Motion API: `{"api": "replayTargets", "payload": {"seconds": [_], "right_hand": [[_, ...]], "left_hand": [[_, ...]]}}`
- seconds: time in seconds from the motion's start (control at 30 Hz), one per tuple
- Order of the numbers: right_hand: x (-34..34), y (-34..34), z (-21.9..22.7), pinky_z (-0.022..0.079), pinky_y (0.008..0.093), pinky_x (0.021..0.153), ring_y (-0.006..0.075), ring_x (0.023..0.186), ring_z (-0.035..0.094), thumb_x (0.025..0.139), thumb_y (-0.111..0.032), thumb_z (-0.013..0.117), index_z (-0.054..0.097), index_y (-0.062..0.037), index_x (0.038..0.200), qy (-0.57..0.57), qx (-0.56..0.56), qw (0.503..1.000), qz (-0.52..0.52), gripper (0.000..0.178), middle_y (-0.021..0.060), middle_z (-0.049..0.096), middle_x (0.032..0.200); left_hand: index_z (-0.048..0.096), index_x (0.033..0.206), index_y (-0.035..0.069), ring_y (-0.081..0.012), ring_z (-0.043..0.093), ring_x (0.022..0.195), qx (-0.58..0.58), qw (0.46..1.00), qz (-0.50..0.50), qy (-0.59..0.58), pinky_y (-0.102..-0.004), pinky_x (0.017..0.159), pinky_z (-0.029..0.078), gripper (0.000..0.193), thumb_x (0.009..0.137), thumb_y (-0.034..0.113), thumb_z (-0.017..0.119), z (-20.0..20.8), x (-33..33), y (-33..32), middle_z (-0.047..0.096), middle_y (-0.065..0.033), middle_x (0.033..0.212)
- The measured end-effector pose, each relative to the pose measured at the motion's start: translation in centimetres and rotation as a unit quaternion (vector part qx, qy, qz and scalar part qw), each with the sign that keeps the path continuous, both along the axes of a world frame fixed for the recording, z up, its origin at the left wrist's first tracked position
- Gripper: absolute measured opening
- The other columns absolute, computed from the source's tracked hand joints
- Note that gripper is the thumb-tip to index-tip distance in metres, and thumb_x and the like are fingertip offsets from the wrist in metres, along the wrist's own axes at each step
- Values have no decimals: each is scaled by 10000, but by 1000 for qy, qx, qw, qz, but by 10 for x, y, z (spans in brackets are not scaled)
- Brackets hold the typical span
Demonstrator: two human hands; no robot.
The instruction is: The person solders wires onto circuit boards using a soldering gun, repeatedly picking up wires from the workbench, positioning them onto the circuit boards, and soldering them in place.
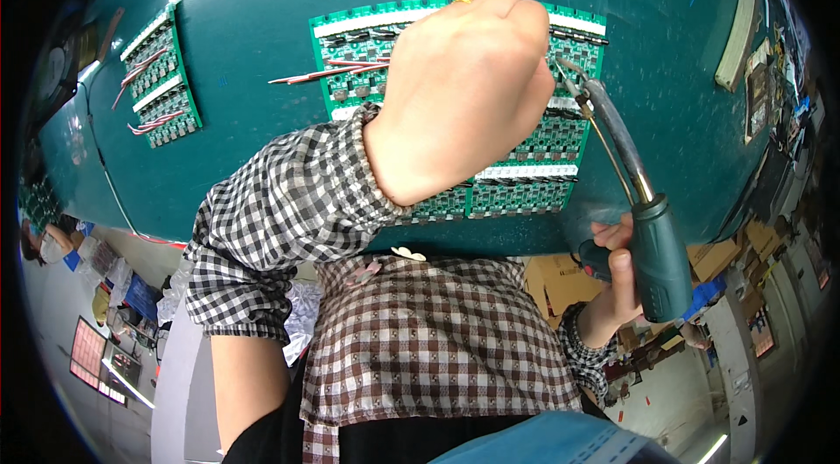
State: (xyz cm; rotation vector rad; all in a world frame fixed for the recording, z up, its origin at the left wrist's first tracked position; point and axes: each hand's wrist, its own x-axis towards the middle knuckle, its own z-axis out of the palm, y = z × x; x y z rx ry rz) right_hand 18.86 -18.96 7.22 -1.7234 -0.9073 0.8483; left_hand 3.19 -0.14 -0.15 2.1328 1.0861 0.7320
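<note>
Right hand (pixel 620 282) clasps a soldering gun (pixel 662 258); left hand (pixel 468 83) hides its grip. The circuit panel (pixel 534 149) by the table's (pixel 245 44) near edge seems only part-wired.

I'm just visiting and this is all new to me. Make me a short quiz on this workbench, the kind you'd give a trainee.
1. Multiple choice: which hand holds the soldering tool?
A) the left
B) the right
C) both

2. True or false: the smaller circuit board at the picture's left has no wires on it.

3. Fill in the blank: the black-and-white sleeve covers have a ____ pattern.

Key:
1. B. The right hand grips it; the left hand is over the larger circuit board.
2. False. Red and white wires lie on it.
3. Checked.
</note>
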Motion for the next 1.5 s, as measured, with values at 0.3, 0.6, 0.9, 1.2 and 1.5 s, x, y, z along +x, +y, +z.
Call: {"api": "replayTargets", "payload": {"seconds": [0.3,0.6,0.9,1.2,1.5], "right_hand": [[15,-3,-3,568,424,766,212,746,603,843,-128,624,566,119,1163,146,31,983,-110,408,142,652,865],[30,27,22,536,420,828,215,809,575,1020,-214,528,511,11,1187,193,4,979,-58,281,86,584,909],[45,21,-10,527,520,851,252,774,617,952,-220,601,573,-5,1114,349,-8,922,-168,271,90,634,817],[45,15,-12,569,458,739,235,716,617,944,-137,592,569,18,1111,330,25,932,-146,229,105,635,806],[40,1,-18,502,368,754,130,702,499,962,-300,582,517,-21,1163,395,43,910,-118,350,-1,479,744]], "left_hand": [[552,793,17,-322,605,644,-10,999,31,15,-417,559,501,133,706,82,627,9,-7,-9,555,-128,751],[512,773,5,-348,578,673,-1,998,15,-63,-451,592,478,125,729,60,616,1,-2,-11,531,-139,766],[520,793,19,-356,590,706,-37,997,-2,-66,-460,622,484,113,775,82,612,5,-4,-4,544,-138,792],[545,793,29,-332,602,721,-26,999,4,-47,-443,634,487,94,761,77,620,7,-3,-14,561,-121,791],[548,852,39,-392,605,718,-66,998,7,-6,-496,606,493,127,792,130,613,2,-6,-10,563,-158,825]]}}
